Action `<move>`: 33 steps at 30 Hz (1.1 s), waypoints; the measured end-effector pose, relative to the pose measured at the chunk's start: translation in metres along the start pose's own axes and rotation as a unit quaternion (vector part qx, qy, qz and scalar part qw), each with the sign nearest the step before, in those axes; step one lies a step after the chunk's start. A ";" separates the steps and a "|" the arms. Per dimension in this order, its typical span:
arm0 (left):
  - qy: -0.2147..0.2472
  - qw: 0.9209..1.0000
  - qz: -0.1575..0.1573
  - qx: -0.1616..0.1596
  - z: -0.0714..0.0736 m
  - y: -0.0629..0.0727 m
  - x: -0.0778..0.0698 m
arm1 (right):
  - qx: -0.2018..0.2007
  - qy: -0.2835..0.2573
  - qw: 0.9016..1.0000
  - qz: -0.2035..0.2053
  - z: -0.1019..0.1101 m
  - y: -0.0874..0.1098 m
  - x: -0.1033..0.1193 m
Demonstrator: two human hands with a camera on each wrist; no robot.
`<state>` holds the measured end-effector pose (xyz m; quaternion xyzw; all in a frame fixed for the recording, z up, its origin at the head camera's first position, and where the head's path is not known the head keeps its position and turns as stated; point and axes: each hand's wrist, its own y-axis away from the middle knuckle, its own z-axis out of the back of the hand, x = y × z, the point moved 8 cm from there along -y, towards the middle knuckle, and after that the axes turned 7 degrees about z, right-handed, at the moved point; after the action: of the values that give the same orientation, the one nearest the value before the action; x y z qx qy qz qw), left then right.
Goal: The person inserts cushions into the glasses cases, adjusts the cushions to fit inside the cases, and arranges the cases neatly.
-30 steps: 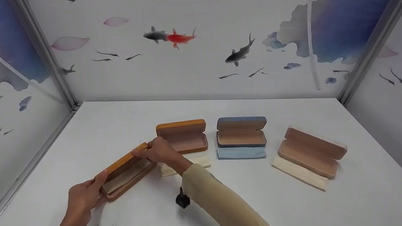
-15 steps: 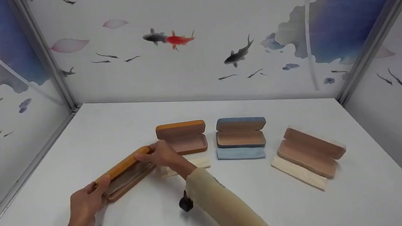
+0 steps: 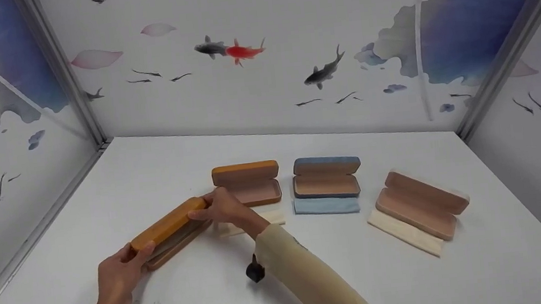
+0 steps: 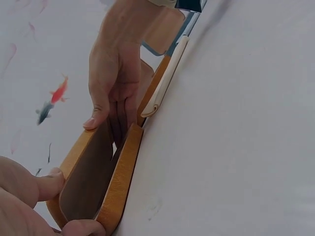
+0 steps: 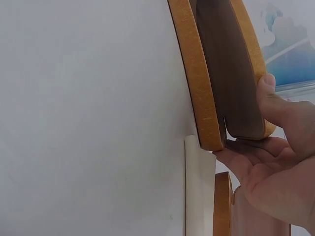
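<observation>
An orange glasses case (image 3: 168, 224) lies slanted at the left of the table, its lid partly lowered over the base. My left hand (image 3: 117, 272) holds the near end; in the left wrist view its thumb (image 4: 51, 183) is on the lid and a finger on the base's rim. At the far end, my right hand (image 3: 223, 207) grips the case, thumb (image 5: 268, 91) on the lid's edge and the other fingers behind the hinge side. The folded cloth inside is mostly hidden in the lid's shadow.
Behind the right hand stands another open orange case (image 3: 245, 174), a cream cloth (image 3: 273, 217) before it. Farther right are an open blue case (image 3: 328, 186) with a blue cloth (image 3: 326, 205) and an open pinkish case (image 3: 426, 194) with a cream cloth (image 3: 405, 233). Printed walls enclose the table.
The held case's lid has swung down toward its base, showing more of its orange top and less of the cloth inside. Both hands have kept their places at the case's ends.
</observation>
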<state>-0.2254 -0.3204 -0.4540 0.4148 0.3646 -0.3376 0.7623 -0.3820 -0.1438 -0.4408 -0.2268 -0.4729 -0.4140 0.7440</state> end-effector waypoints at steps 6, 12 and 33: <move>0.004 1.000 0.004 0.004 -0.001 -0.001 0.003 | -0.002 -0.001 1.000 0.009 0.000 -0.001 -0.005; 0.018 1.000 0.012 -0.008 -0.001 -0.003 0.008 | 0.010 0.021 0.999 0.023 0.000 -0.001 -0.007; 0.015 0.997 0.031 -0.067 -0.003 -0.004 0.014 | 0.008 0.069 0.998 0.012 0.000 -0.003 -0.011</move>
<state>-0.2223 -0.3228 -0.4680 0.3785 0.3849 -0.2824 0.7930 -0.3863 -0.1408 -0.4510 -0.1974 -0.4213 -0.4158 0.7815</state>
